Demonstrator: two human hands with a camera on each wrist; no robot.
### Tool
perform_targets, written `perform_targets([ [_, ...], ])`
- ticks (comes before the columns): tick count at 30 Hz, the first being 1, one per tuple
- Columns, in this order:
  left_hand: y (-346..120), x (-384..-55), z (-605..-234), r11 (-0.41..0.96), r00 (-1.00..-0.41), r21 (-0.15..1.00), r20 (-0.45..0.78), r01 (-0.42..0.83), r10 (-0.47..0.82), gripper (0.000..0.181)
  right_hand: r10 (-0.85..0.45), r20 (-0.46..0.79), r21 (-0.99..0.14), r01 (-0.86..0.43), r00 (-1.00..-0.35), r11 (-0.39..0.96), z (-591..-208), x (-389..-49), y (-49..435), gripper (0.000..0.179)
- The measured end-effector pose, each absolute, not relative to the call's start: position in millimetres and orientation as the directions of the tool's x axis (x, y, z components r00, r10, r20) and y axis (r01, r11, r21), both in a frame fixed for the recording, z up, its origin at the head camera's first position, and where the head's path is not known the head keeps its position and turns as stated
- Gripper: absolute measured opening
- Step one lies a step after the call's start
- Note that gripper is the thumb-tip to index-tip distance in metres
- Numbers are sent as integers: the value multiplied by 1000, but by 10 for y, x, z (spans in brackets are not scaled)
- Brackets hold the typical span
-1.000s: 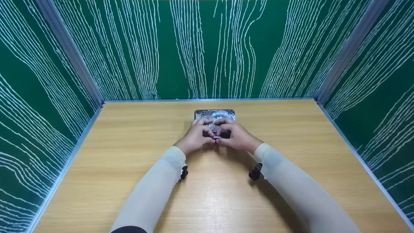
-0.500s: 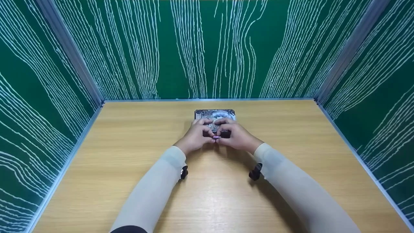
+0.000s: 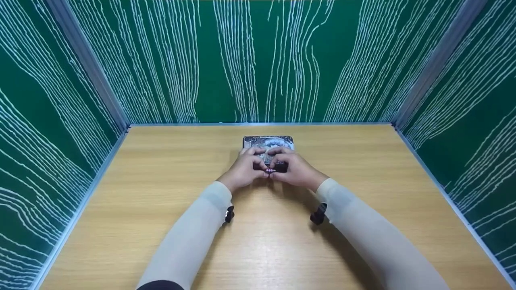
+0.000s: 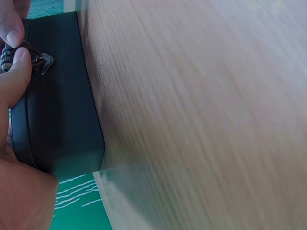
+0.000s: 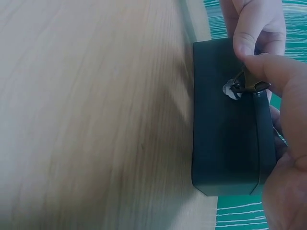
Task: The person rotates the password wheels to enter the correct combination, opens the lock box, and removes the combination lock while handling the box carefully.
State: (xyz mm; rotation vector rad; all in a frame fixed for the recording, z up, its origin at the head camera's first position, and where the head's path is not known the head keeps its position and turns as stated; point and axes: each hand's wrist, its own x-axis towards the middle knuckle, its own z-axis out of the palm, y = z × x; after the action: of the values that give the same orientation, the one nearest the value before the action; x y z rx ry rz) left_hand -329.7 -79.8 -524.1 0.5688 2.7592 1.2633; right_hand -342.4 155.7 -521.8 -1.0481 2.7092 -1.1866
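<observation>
A dark metal box [image 3: 274,141] with a printed picture on its lid sits on the table, its plain black front [image 4: 57,105] toward me. From the metal hasp [image 5: 231,89] on that front hangs a small brass-coloured combination padlock [image 3: 269,171], with ridged number dials [image 4: 6,58] showing in the left wrist view. My left hand [image 3: 243,169] pinches the padlock between thumb and fingertip from the left. My right hand [image 3: 297,169] pinches its other end. Other fingers of both hands rest over the lid. The fingertips partly cover the padlock, and its digits are unreadable.
The wooden table [image 3: 258,233] spreads around the box. Green panels [image 3: 278,60] with white wavy lines stand behind it and on both sides, joined by grey corner posts [image 3: 88,60]. Black wrist devices [image 3: 318,214] are strapped to both sleeves.
Both hands stay at the padlock and the box keeps its place. The padlock's glints between the fingertips shift slightly.
</observation>
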Motion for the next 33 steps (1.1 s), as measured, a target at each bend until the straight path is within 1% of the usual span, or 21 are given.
perform_targets([
  [7, -793, -3301, -5237, 590, -927, 741, 116, 320, 357, 11, -571, 240, -655, -565, -785, 502, -5204, -3418, 1550, 13],
  [13, -802, -3304, -5245, 587, -919, 731, 140, 347, 369, 11, -569, 228, -665, -553, -790, 502, -5207, -3441, 1561, 16],
  [16, -800, -3301, -5239, 589, -924, 736, 130, 333, 360, 11, -559, 211, -666, -536, -802, 518, -5201, -3447, 1562, 17],
  [22, -792, -3297, -5235, 588, -931, 748, 110, 307, 347, 12, -554, 238, -642, -557, -798, 526, -5215, -3453, 1553, 14],
  [33, -805, -3301, -5260, 565, -925, 759, 129, 324, 357, 10, -551, 247, -640, -561, -797, 525, -5234, -3448, 1548, 11],
])
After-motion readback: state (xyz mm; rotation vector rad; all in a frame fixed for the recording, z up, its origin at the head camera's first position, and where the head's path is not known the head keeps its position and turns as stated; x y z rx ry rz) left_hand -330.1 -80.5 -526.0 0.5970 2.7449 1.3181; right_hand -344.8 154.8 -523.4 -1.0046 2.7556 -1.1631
